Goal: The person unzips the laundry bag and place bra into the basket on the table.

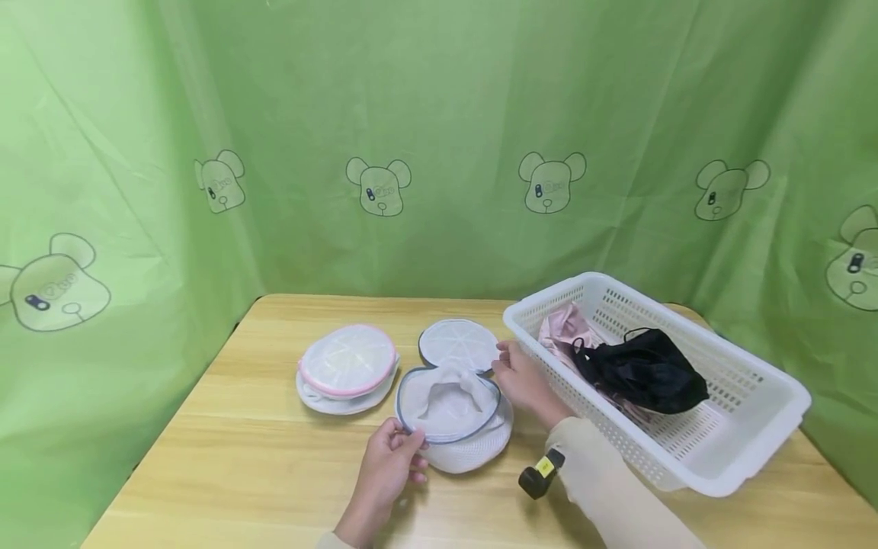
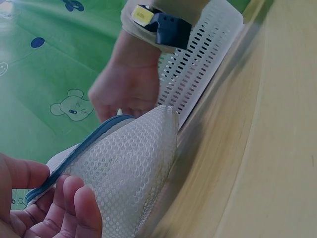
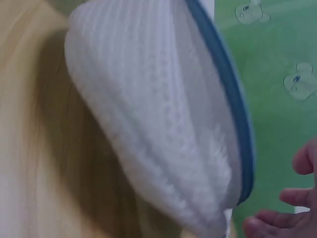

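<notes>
A white mesh laundry bag [image 1: 461,450] with a blue zip stands unzipped on the table, its round lid [image 1: 458,345] folded back behind it. Thumb and fingers of my left hand [image 1: 392,463] pinch the blue-edged rim at the near left; the left wrist view shows this grip on the zip edge [image 2: 74,151]. My right hand [image 1: 524,381] is beside the lid's right edge, fingers bent and spread. In the right wrist view its fingers [image 3: 277,218] stand apart from the bag's rim [image 3: 240,119]. Whether a fingertip touches the lid is unclear.
Left of the bag lies another mesh laundry bag [image 1: 350,362] with a pink zip, closed. A white perforated basket [image 1: 748,435] on the right holds pink fabric [image 1: 565,328] and a black cloth item [image 1: 645,374] with cords. Green curtains [image 1: 439,91] surround the wooden table [image 1: 233,457].
</notes>
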A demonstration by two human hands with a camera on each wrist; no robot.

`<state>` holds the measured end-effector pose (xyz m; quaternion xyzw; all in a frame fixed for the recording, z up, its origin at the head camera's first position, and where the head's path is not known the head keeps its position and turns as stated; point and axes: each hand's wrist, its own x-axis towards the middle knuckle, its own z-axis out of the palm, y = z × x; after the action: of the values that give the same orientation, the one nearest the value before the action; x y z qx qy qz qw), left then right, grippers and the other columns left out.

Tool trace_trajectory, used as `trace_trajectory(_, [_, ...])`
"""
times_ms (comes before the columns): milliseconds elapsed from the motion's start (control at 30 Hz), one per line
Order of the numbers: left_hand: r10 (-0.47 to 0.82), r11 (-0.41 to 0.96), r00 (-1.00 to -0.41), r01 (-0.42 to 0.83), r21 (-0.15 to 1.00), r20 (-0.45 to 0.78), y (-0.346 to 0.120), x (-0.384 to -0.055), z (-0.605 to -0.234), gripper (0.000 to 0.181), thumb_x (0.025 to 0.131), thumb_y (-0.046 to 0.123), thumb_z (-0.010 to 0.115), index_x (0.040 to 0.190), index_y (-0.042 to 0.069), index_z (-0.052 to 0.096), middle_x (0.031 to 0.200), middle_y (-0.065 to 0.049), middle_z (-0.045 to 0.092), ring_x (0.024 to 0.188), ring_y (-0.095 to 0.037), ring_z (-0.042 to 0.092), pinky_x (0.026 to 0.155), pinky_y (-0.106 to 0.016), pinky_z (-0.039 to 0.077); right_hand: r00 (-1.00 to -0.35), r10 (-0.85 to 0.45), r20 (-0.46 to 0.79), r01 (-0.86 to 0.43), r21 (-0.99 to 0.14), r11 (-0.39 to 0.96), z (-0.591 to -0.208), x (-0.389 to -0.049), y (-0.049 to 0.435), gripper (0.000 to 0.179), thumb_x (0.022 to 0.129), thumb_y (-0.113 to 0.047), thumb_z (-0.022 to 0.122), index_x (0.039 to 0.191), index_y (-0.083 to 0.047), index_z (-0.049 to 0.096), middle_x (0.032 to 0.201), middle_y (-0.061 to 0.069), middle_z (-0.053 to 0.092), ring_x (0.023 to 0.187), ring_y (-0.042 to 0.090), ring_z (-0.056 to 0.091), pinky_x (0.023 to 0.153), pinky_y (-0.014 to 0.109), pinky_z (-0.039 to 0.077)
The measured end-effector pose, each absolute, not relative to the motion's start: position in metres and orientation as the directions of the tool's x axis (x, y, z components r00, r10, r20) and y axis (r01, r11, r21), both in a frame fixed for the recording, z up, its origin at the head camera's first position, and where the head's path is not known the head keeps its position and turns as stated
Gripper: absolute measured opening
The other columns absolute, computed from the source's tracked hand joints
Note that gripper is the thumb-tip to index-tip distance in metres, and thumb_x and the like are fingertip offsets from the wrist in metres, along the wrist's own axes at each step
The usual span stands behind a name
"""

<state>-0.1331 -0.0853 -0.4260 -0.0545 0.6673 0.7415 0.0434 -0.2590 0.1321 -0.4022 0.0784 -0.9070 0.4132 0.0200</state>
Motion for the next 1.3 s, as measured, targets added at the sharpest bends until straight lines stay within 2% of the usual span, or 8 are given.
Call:
trace_trajectory(400, [0.002, -0.095, -0.990, -0.140, 0.986, -0.140, -0.085, -0.133, -0.428, 0.016, 0.096, 0.012, 0.058, 0.104, 0.000, 0.053, 0.087, -0.006, 0.063, 0.069, -0.015, 0.058, 0.057, -0.028, 0.055, -0.950, -0.296, -0.097, -0.156, -0.672, 0.724, -0.432, -0.278, 0.152, 0.052, 0.100, -0.018, 0.039, 0.147, 0.002, 0.032, 0.149, 0.026, 0.032, 0.138, 0.045, 0.024, 0.114, 0.058, 0.015])
trace_trajectory(600, [-0.005, -0.098, -0.990, -0.137, 0.986, -0.138, -0.086, -0.133, -0.425, 0.016, 0.096, 0.011, 0.058, 0.104, -0.001, 0.053, 0.087, -0.007, 0.063, 0.069, -0.015, 0.058, 0.057, -0.028, 0.055, -0.942, -0.305, -0.142, -0.158, -0.614, 0.773, -0.430, -0.280, 0.149, 0.052, 0.099, -0.023, 0.043, 0.147, -0.003, 0.037, 0.146, 0.025, 0.039, 0.137, 0.045, 0.029, 0.113, 0.058, 0.018])
trace_trajectory(700, [-0.007, -0.107, -0.990, -0.138, 0.985, -0.139, -0.086, -0.134, -0.425, 0.015, 0.095, 0.011, 0.058, 0.103, -0.001, 0.053, 0.087, -0.007, 0.063, 0.068, -0.015, 0.058, 0.057, -0.028, 0.056, -0.952, -0.266, -0.154, -0.124, -0.601, 0.790, -0.432, -0.282, 0.148, 0.045, 0.099, -0.027, 0.044, 0.134, -0.001, 0.055, 0.135, 0.023, 0.052, 0.129, 0.043, 0.042, 0.109, 0.057, 0.028])
trace_trajectory(800, [-0.011, -0.108, -0.990, -0.139, 0.984, -0.141, -0.085, -0.134, -0.426, 0.015, 0.095, 0.011, 0.058, 0.103, -0.001, 0.053, 0.086, -0.007, 0.063, 0.068, -0.015, 0.058, 0.056, -0.027, 0.055, -0.965, -0.200, -0.171, -0.048, -0.634, 0.772, -0.438, -0.283, 0.151, 0.036, 0.099, -0.031, 0.047, 0.108, -0.004, 0.069, 0.107, 0.020, 0.065, 0.103, 0.036, 0.059, 0.092, 0.049, 0.045])
trace_trajectory(900, [-0.014, -0.108, -0.989, -0.142, 0.984, -0.144, -0.084, -0.134, -0.427, 0.015, 0.095, 0.010, 0.058, 0.104, -0.002, 0.053, 0.085, -0.007, 0.063, 0.067, -0.015, 0.058, 0.055, -0.027, 0.055, -0.979, -0.139, -0.146, -0.019, -0.621, 0.784, -0.445, -0.284, 0.155, 0.031, 0.095, -0.031, 0.057, 0.079, -0.005, 0.062, 0.076, 0.010, 0.058, 0.072, 0.024, 0.056, 0.065, 0.035, 0.047])
trace_trajectory(1000, [-0.008, -0.113, -0.989, -0.147, 0.983, -0.148, -0.083, -0.135, -0.429, 0.016, 0.095, 0.009, 0.058, 0.104, -0.002, 0.053, 0.085, -0.007, 0.063, 0.067, -0.015, 0.059, 0.055, -0.026, 0.055, -0.991, -0.101, -0.086, -0.035, -0.566, 0.824, -0.450, -0.285, 0.157, 0.033, 0.087, -0.028, 0.069, 0.067, -0.006, 0.054, 0.065, 0.007, 0.052, 0.060, 0.022, 0.050, 0.053, 0.031, 0.041])
trace_trajectory(1233, [-0.021, -0.115, -0.988, -0.150, 0.982, -0.153, -0.083, -0.135, -0.429, 0.015, 0.094, 0.010, 0.059, 0.102, -0.001, 0.052, 0.086, -0.007, 0.064, 0.067, -0.015, 0.059, 0.055, -0.027, 0.055, -0.998, -0.044, -0.053, -0.010, -0.526, 0.850, -0.446, -0.290, 0.152, 0.043, 0.075, -0.019, 0.074, 0.098, 0.014, 0.058, 0.091, 0.024, 0.063, 0.086, 0.038, 0.060, 0.084, 0.051, 0.050])
trace_trajectory(1300, [-0.020, -0.118, -0.989, -0.145, 0.982, -0.148, -0.084, -0.136, -0.428, 0.016, 0.094, 0.010, 0.059, 0.103, -0.002, 0.052, 0.086, -0.007, 0.063, 0.067, -0.015, 0.059, 0.055, -0.027, 0.055, -0.998, -0.025, -0.055, 0.009, -0.543, 0.839, -0.445, -0.293, 0.151, 0.042, 0.071, -0.014, 0.074, 0.097, 0.014, 0.057, 0.089, 0.023, 0.062, 0.083, 0.036, 0.059, 0.082, 0.050, 0.051])
